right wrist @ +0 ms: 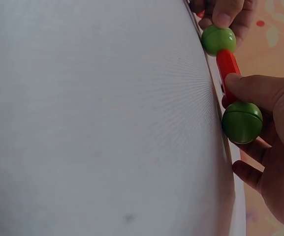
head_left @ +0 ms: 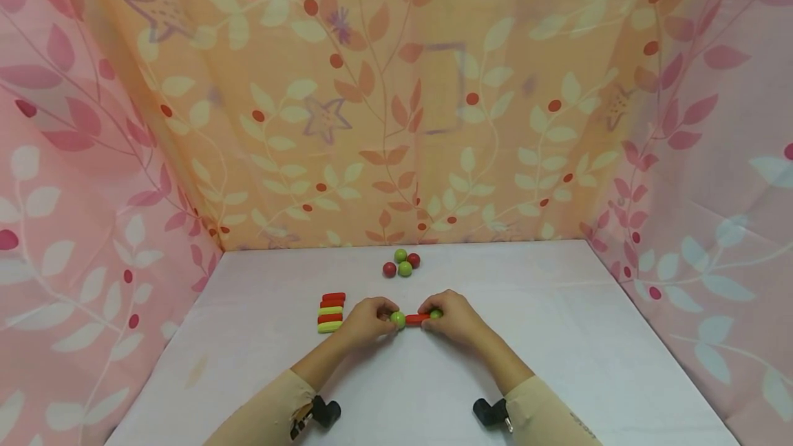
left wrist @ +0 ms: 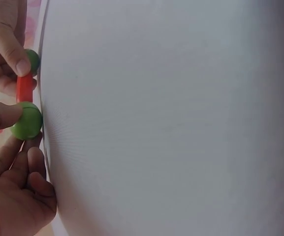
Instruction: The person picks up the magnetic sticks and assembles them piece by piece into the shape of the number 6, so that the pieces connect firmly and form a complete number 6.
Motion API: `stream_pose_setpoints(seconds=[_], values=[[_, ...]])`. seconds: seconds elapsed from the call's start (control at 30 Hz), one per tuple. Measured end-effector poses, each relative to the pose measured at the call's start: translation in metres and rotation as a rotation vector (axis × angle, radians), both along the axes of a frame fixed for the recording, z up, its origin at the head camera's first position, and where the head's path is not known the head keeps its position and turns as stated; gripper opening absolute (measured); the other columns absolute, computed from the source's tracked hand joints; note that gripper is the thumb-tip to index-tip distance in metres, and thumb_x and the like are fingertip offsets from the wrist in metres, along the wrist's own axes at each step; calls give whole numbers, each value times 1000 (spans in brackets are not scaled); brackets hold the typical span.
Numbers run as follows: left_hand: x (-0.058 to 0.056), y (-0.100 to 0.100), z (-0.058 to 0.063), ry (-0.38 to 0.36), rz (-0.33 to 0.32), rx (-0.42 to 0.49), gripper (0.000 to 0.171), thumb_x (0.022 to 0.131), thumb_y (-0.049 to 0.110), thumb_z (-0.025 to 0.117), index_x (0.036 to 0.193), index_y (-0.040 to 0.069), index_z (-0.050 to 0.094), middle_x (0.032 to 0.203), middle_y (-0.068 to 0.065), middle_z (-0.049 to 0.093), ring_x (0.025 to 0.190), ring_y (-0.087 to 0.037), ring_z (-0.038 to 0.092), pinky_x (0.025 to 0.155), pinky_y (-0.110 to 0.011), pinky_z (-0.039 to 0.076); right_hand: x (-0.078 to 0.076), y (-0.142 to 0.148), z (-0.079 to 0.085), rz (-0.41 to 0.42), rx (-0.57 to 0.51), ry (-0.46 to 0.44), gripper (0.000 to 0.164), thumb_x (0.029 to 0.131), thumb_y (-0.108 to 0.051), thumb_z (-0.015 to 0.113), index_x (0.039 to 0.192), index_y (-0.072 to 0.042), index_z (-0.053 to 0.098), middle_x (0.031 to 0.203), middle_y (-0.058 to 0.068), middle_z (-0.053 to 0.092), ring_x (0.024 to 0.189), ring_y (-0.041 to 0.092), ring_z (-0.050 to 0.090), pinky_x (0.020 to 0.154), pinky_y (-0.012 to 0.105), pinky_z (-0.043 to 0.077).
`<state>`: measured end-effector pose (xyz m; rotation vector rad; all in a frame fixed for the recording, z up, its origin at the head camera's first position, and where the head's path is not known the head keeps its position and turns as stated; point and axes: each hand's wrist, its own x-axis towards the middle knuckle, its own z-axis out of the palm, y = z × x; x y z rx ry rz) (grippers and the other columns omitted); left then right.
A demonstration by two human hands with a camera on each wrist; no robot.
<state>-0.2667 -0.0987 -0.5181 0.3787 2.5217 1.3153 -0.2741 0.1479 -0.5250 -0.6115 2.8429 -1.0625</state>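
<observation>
Between the hands, over the white table, a red stick (head_left: pixel 416 320) joins two green balls, one at each end. My left hand (head_left: pixel 367 320) pinches the left green ball (left wrist: pixel 27 121) between thumb and fingers. The thumb and fingers of my right hand (head_left: pixel 455 317) grip the red stick (right wrist: pixel 227 69) near its right end, beside the other green ball (right wrist: pixel 242 123). That ball is partly covered by the right hand in the head view. Seen from the right wrist, both balls look round and glossy with a groove across them.
To the left of the hands, several red and yellow-green sticks (head_left: pixel 331 310) lie in a stacked row on the white table (head_left: pixel 526 308). Farther back sits a small cluster of red balls (head_left: pixel 389 269) and green balls (head_left: pixel 405 269). Patterned curtains (head_left: pixel 384 102) enclose the table's back and sides.
</observation>
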Motion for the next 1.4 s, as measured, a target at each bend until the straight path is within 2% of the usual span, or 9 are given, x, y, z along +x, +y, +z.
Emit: stream_pose_setpoints(seconds=[0.23, 0.43, 0.7, 0.9, 1.17, 1.3, 1.4], values=[[2, 0, 1, -2, -4, 6, 29, 90, 20, 79, 117, 14, 70, 103, 0, 65, 95, -21, 56, 81, -30, 54, 1, -2, 1, 17, -25, -14, 16, 83, -23, 86, 98, -24, 78, 94, -12, 70, 99, 15, 57, 95, 45, 47], [2, -3, 5, -1, -17, 8, 39, 90, 23, 79, 125, 11, 68, 111, 1, 67, 98, -21, 57, 84, -33, 55, 2, -3, 2, 14, -53, -27, 16, 83, -21, 86, 97, -23, 78, 95, -11, 71, 99, 16, 60, 96, 48, 48], [-6, -16, 22, 40, 5, 12, 35, 94, 22, 75, 126, 9, 68, 120, -6, 70, 97, -21, 59, 80, -31, 55, 3, -4, 2, 12, -55, -26, 15, 84, -22, 85, 98, -24, 78, 94, -12, 71, 98, 15, 59, 96, 46, 48], [-15, -33, 33, 99, 23, 18, 33, 93, 17, 75, 123, 6, 69, 115, -6, 71, 95, -21, 59, 76, -30, 51, 3, -5, 3, -3, -60, -26, 15, 84, -20, 85, 97, -24, 78, 94, -11, 70, 97, 15, 59, 94, 45, 48], [-28, -63, 31, 163, 70, -8, 30, 92, 17, 77, 120, 6, 71, 105, 3, 72, 93, -16, 59, 78, -31, 49, 3, -5, 1, 3, -71, -34, 15, 85, -18, 84, 98, -23, 78, 96, -9, 70, 98, 16, 58, 95, 46, 48], [-34, -79, 33, 158, 118, -33, 31, 93, 20, 76, 121, 8, 71, 107, 2, 70, 95, -19, 59, 77, -30, 50, 4, -4, 0, 4, -54, -26, 14, 86, -21, 84, 97, -26, 78, 96, -11, 69, 99, 15, 58, 96, 46, 48], [-40, -92, 33, 154, 151, -42, 33, 95, 21, 74, 125, 8, 69, 112, -1, 70, 101, -22, 58, 82, -31, 51, 3, -3, -1, 6, -42, -26, 13, 87, -24, 83, 98, -27, 77, 96, -13, 68, 99, 15, 57, 96, 46, 48]])
